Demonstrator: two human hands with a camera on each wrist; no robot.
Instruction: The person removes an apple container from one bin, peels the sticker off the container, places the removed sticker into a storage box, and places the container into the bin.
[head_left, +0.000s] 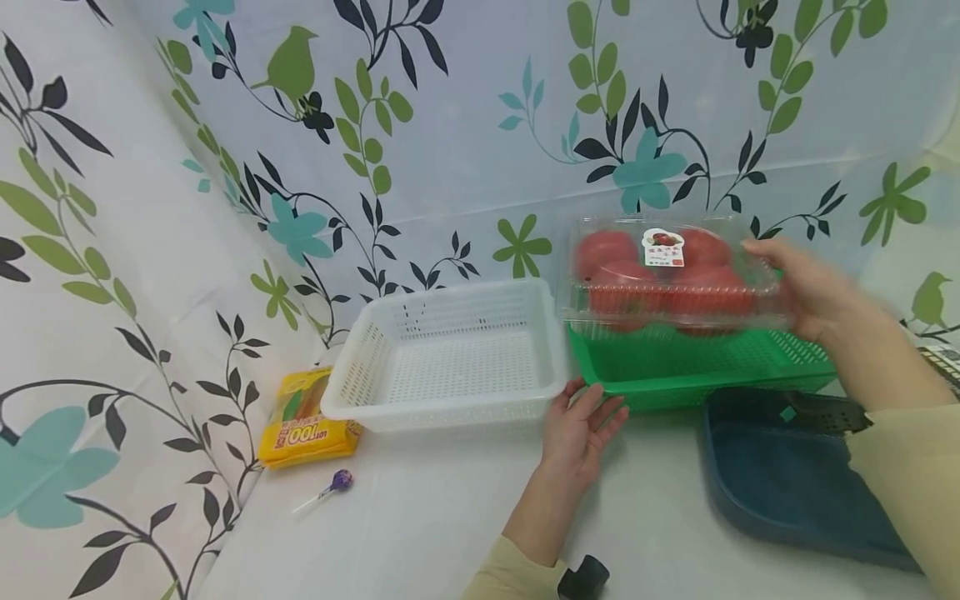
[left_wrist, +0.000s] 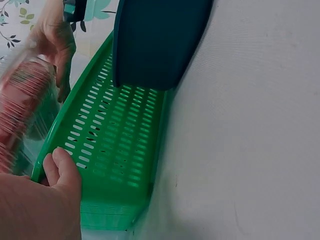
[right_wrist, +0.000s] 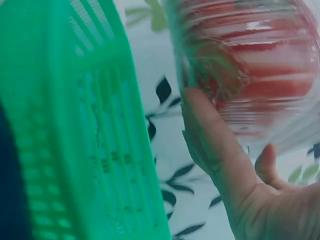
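Observation:
My right hand (head_left: 813,292) grips the right end of a clear plastic box of tomatoes (head_left: 667,279), with a small label on its lid. It holds the box up over the back of a green basket (head_left: 675,387); in the right wrist view, the fingers and thumb lie against the box's ribbed side (right_wrist: 260,75). At the basket's near left corner is my left hand (head_left: 577,433). The left wrist view shows its thumb and a finger (left_wrist: 65,170) pinching the green rim. Slots pierce the basket's floor (left_wrist: 115,130).
Left of the green basket stands a white basket (head_left: 450,408). Beyond it lie a yellow packet (head_left: 311,425) and a purple-wrapped lollipop (head_left: 341,480). A dark blue bin (head_left: 795,492) sits at the front right, against the green basket. Patterned cloth (head_left: 465,167) hangs behind.

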